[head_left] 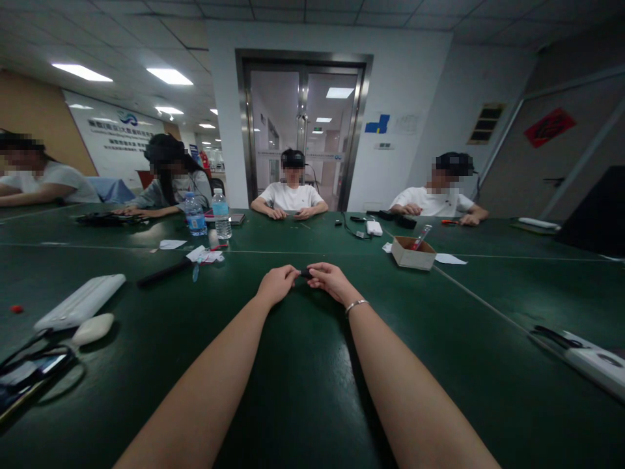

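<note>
Over the middle of the dark green table (303,391), a small black object (305,274) spans the gap between my two hands. It is short and narrow, and too small here for me to tell its kind. My left hand (278,285) is closed, its thumb and fingertips pinching the left end. From the other side, my right hand (333,283) wraps its fingers around the right end, hiding part of it. A silver bracelet (356,306) circles my right wrist.
Left of my hands lie a long black object (163,272), paper scraps (205,255), a white case (81,303) and a phone (34,378). Two water bottles (222,215) stand farther back. A small box (413,254) is at right, a white device (596,358) nearer. Several people sit around.
</note>
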`<action>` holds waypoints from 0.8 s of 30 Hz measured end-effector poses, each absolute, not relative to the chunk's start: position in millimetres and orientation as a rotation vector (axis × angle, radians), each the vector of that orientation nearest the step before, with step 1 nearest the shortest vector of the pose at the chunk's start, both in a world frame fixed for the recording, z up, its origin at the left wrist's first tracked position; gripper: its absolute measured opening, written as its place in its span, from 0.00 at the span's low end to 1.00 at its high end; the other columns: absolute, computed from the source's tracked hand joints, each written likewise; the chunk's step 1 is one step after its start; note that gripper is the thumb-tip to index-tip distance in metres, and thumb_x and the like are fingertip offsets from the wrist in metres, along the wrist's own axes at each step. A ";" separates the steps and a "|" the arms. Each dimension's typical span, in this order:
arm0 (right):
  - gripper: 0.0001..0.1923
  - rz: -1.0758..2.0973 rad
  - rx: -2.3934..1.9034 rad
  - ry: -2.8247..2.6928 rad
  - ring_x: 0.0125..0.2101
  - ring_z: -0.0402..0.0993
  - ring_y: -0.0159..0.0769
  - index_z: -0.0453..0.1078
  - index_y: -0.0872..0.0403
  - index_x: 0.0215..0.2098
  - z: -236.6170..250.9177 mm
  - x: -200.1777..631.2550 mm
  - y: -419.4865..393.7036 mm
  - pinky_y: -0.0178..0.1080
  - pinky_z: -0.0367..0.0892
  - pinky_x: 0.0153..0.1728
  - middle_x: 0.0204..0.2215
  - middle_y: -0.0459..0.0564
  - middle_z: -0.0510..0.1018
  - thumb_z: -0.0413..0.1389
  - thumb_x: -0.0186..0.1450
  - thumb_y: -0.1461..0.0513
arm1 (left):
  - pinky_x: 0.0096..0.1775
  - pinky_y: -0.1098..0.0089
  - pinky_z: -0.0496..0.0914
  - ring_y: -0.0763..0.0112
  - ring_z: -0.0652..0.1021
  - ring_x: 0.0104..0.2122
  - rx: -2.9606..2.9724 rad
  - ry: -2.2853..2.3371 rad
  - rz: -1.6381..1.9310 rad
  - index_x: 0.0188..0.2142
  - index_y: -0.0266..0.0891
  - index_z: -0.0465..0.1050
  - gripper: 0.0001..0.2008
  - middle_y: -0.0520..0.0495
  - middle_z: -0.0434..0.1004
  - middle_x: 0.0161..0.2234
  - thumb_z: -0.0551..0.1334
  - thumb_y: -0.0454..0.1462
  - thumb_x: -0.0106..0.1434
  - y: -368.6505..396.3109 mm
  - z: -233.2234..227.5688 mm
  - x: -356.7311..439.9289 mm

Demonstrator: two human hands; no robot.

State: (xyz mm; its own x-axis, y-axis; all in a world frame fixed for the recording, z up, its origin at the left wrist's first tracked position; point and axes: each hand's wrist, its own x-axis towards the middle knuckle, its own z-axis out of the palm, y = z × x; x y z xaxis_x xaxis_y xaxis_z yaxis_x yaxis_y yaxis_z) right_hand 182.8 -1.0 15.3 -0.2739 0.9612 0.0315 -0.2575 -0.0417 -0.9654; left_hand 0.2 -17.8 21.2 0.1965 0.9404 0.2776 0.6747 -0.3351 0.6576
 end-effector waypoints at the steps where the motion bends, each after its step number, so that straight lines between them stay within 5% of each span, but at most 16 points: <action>1: 0.07 1.526 -0.862 -1.208 0.21 0.75 0.30 0.69 0.61 0.36 14.7 183.1 -0.6 0.28 0.73 0.22 0.26 0.51 0.76 0.60 0.58 0.71 | 0.29 0.71 0.60 0.69 0.71 0.25 2.082 1.513 0.920 0.32 0.42 0.73 0.17 0.50 0.75 0.26 0.50 0.49 0.62 -17.3 20.6 0.0; 24: 0.10 1.559 -0.869 -1.285 0.23 0.76 0.31 0.69 0.62 0.38 19.7 184.8 -5.9 0.28 0.74 0.25 0.26 0.51 0.77 0.58 0.59 0.74 | 0.26 0.70 0.57 0.70 0.69 0.21 1.955 1.491 0.888 0.24 0.38 0.70 0.27 0.51 0.69 0.19 0.47 0.56 0.59 -7.0 12.1 -3.8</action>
